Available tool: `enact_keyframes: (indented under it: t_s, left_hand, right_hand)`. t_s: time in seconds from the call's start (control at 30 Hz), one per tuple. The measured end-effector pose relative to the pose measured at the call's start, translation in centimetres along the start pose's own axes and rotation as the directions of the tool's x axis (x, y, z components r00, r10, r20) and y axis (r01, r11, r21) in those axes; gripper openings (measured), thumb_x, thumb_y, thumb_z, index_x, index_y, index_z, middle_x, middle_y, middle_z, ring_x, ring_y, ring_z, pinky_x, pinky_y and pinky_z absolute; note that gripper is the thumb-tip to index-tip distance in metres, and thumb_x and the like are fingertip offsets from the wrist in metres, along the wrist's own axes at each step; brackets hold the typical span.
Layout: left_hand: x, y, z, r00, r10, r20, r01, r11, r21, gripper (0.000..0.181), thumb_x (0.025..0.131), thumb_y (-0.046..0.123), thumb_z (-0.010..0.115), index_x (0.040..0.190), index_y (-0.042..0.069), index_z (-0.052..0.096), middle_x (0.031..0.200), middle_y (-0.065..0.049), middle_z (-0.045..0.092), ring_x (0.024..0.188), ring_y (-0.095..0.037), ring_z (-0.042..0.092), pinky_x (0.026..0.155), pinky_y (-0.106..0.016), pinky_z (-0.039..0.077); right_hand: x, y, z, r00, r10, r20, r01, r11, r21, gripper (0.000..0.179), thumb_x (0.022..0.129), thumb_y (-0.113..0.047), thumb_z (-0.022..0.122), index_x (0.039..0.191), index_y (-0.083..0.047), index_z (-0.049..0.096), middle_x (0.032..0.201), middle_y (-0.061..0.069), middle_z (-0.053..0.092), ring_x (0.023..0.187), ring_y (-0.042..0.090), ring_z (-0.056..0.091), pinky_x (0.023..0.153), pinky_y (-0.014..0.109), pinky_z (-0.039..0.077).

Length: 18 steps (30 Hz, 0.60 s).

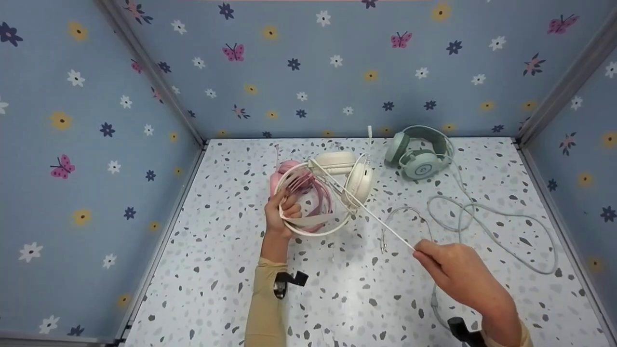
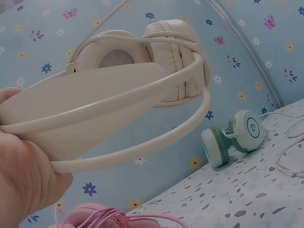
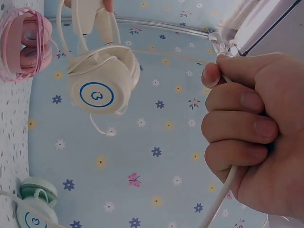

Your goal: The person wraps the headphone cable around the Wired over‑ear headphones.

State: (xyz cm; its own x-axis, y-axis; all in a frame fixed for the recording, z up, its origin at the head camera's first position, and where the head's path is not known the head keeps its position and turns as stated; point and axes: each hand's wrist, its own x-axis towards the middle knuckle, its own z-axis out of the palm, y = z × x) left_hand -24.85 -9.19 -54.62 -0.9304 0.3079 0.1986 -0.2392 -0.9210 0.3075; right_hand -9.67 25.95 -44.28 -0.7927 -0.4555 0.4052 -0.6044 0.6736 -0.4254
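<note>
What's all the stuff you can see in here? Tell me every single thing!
Cream headphones: 1, cream, held above the table
Cream cable: 1, cream, stretched from those headphones to the right hand
Pink headphones: 1, pink, on the table
Pink cable: 1, pink, wound round the pink headphones
Green headphones: 1, green, far right of the table
Pale cable: seemingly 1, grey-green, looped on the table
Table: 1, speckled white, below everything
Wall panels: 3, flowery blue, left, back and right
Metal strips: several, grey, along panel edges
Wrist devices: 2, black, one per arm
Sleeves: 2, tan, on the arms
Left hand: 1, bare, gripping the cream headband
Right hand: 1, bare, gripping the cream cable
</note>
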Motion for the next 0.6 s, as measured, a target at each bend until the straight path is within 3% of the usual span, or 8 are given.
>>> enact_keyframes:
  t_s: [0.2,0.37,0.5,0.6]
  left_hand:
    - [-0.3,0.0,-0.1,0.997,-0.015,0.070,0.019,0.998,-0.054,0.022,0.098,0.019,0.052,0.086,0.012,0.036,0.061,0.007,0.015,0.044,-0.002,0.020,0.040,-0.014,0.024]
    - [-0.7,0.3,-0.6,0.977,-0.058,0.203,0.093,0.982,-0.163,0.018,0.100,0.021,0.049,0.091,0.011,0.037,0.062,0.008,0.018,0.045,-0.002,0.021,0.043,-0.015,0.023]
    - [-0.9,0.5,-0.7,0.955,-0.075,0.287,0.134,0.972,-0.195,0.016,0.101,0.024,0.047,0.094,0.011,0.040,0.062,0.008,0.019,0.046,-0.003,0.022,0.046,-0.016,0.022]
    - [-1.0,0.6,-0.9,0.945,-0.081,0.317,0.143,0.974,-0.175,0.016,0.101,0.025,0.046,0.095,0.011,0.041,0.062,0.008,0.019,0.046,-0.003,0.021,0.046,-0.016,0.022]
  right_hand:
    - [-0.6,0.4,0.5,0.998,0.056,0.025,-0.057,0.997,0.046,0.026,0.093,-0.007,0.064,0.083,-0.028,0.053,0.061,-0.022,0.022,0.050,-0.005,0.019,0.044,0.017,0.025]
    - [-1.4,1.6,2.0,0.987,0.127,0.101,-0.139,0.983,0.121,0.021,0.098,-0.015,0.058,0.085,-0.030,0.053,0.059,-0.020,0.024,0.048,-0.004,0.020,0.043,0.018,0.026]
    - [-2.0,3.6,4.3,0.968,0.161,0.194,-0.211,0.938,0.275,0.025,0.102,-0.019,0.051,0.078,-0.026,0.046,0.060,-0.016,0.025,0.048,-0.002,0.020,0.045,0.019,0.027]
    - [-2.3,5.7,6.6,0.948,0.183,0.262,-0.278,0.876,0.394,0.030,0.103,-0.014,0.047,0.073,-0.016,0.043,0.059,-0.008,0.028,0.049,0.002,0.022,0.047,0.023,0.028]
